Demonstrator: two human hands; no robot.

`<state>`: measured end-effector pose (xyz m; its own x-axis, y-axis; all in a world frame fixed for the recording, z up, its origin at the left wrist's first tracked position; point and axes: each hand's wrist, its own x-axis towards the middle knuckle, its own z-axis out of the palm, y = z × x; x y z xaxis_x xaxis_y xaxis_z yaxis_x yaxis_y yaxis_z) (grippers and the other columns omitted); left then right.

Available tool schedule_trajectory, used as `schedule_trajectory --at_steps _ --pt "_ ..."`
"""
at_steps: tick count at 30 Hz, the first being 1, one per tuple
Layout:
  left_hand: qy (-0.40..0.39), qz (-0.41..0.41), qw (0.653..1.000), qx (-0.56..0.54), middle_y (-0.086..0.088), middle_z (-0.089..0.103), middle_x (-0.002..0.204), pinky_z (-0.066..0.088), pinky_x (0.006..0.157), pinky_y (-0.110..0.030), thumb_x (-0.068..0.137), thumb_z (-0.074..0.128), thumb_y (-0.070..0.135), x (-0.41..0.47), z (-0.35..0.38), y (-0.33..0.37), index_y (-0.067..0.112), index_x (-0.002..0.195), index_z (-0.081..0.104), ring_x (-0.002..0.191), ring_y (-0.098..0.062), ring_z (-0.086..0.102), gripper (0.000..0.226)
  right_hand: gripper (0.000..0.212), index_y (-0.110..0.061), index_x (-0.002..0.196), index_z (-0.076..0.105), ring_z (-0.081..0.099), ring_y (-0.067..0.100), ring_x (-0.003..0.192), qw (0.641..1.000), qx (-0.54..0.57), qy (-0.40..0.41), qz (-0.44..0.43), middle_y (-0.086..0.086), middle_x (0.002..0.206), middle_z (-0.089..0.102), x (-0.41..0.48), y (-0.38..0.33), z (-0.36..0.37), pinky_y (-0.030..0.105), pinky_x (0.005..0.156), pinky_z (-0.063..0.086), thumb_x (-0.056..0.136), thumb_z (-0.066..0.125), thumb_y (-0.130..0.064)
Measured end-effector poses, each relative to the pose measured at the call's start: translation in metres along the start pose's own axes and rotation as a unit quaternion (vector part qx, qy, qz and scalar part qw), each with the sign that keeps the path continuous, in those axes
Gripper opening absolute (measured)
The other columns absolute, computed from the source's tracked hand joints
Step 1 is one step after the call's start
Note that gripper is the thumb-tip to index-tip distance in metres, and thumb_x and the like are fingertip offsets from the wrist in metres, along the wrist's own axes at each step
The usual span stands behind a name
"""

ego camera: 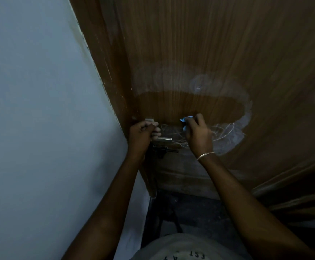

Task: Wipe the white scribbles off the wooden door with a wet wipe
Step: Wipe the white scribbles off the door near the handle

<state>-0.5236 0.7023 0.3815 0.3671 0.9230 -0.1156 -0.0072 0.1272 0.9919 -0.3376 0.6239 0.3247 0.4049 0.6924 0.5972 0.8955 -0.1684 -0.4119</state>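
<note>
While the left hand [143, 132] curls its grip around the metal door handle [159, 137], arm stretched forward, the right hand [198, 133] presses a bunched wet wipe [185, 120], pinched in its fingers, against the wooden door [209, 44], just beside the white scribbles [226, 132] below a dark damp patch [186, 106].

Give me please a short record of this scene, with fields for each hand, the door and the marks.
left hand: grips the metal door handle
right hand: presses a wet wipe on the door
door: brown wood, dark wet patch above the hands
scribbles: white lines remain right of the right hand
smear: pale haze above the wet patch
</note>
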Motion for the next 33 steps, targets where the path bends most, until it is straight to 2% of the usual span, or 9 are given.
schedule_trajectory --at_steps 5,8,10,14,16,21,25,30,33 --pt "0.000 0.015 0.999 0.031 -0.007 0.073 0.091 0.056 0.062 -0.019 0.096 0.062 0.016 0.000 0.008 -0.001 0.004 0.104 0.071 0.077 -0.016 0.071 0.017 0.018 -0.008 0.108 0.063 0.059 0.022 0.076 0.997 -0.025 -0.068 0.016 0.009 0.110 0.050 -0.020 0.008 0.001 0.034 0.061 0.056 0.090 0.063 -0.004" --pt "0.033 0.033 0.998 0.053 -0.006 0.071 0.103 0.057 0.066 -0.022 0.095 0.063 0.017 -0.001 0.005 -0.006 0.009 0.103 0.072 0.086 -0.019 0.071 0.014 0.021 -0.012 0.111 0.063 0.058 0.014 0.079 0.999 0.002 -0.024 0.048 0.004 0.114 0.049 -0.015 0.018 -0.008 0.022 0.064 0.052 0.090 0.060 -0.009" --pt "0.043 0.034 0.996 0.065 -0.004 0.071 0.104 0.059 0.077 -0.033 0.095 0.063 0.017 -0.001 0.006 -0.009 0.012 0.103 0.072 0.094 -0.023 0.070 0.013 0.023 -0.013 0.112 0.061 0.055 0.009 0.081 0.999 0.012 -0.012 0.042 0.003 0.114 0.049 -0.008 0.012 -0.007 0.016 0.066 0.047 0.090 0.059 -0.011" --pt "0.048 0.038 0.995 0.083 0.006 0.071 0.103 0.056 0.094 -0.045 0.093 0.065 0.020 -0.002 0.013 -0.007 0.021 0.103 0.072 0.102 -0.017 0.067 0.013 0.015 -0.009 0.107 0.064 0.056 0.017 0.074 0.998 -0.012 -0.061 0.033 0.006 0.105 0.052 -0.019 0.012 -0.004 0.034 0.060 0.056 0.093 0.060 -0.010" --pt "0.051 0.044 0.994 0.085 0.007 0.071 0.104 0.056 0.095 -0.045 0.093 0.065 0.021 -0.003 0.013 -0.006 0.022 0.104 0.072 0.102 -0.015 0.067 0.013 0.014 -0.009 0.105 0.065 0.060 0.022 0.076 0.997 -0.012 -0.055 0.061 0.007 0.107 0.053 -0.027 0.026 -0.011 0.038 0.061 0.056 0.091 0.060 -0.012" --pt "0.055 0.041 0.993 0.094 0.001 0.071 0.105 0.055 0.096 -0.049 0.093 0.065 0.021 -0.003 0.012 -0.008 0.018 0.104 0.072 0.103 -0.018 0.067 0.013 0.020 -0.015 0.109 0.064 0.055 0.008 0.083 0.998 -0.002 -0.004 0.064 -0.001 0.108 0.053 -0.014 0.028 -0.017 0.016 0.068 0.043 0.090 0.060 -0.012" --pt "0.031 0.047 0.993 0.105 0.005 0.072 0.102 0.056 0.094 -0.048 0.093 0.064 0.023 -0.006 0.020 -0.009 0.025 0.098 0.073 0.100 -0.015 0.068 0.010 0.020 -0.009 0.106 0.067 0.061 0.018 0.084 0.997 0.011 -0.038 0.069 0.005 0.107 0.056 -0.029 0.034 -0.015 0.031 0.067 0.056 0.087 0.064 -0.006" --pt "0.032 0.039 0.994 0.100 0.006 0.073 0.094 0.057 0.091 -0.050 0.093 0.065 0.025 -0.006 0.021 -0.014 0.030 0.087 0.072 0.094 -0.018 0.070 0.011 0.017 -0.013 0.106 0.063 0.056 0.010 0.087 0.993 0.041 0.028 0.104 0.002 0.109 0.051 -0.019 0.042 -0.024 0.023 0.070 0.054 0.091 0.056 -0.009" --pt "0.022 0.046 0.994 0.100 0.011 0.073 0.090 0.058 0.090 -0.048 0.094 0.065 0.027 -0.007 0.028 -0.015 0.032 0.089 0.071 0.093 -0.015 0.070 0.010 0.020 -0.005 0.107 0.066 0.060 0.020 0.090 0.996 0.021 -0.019 0.088 0.009 0.110 0.054 -0.028 0.035 -0.018 0.034 0.073 0.057 0.089 0.060 -0.003"
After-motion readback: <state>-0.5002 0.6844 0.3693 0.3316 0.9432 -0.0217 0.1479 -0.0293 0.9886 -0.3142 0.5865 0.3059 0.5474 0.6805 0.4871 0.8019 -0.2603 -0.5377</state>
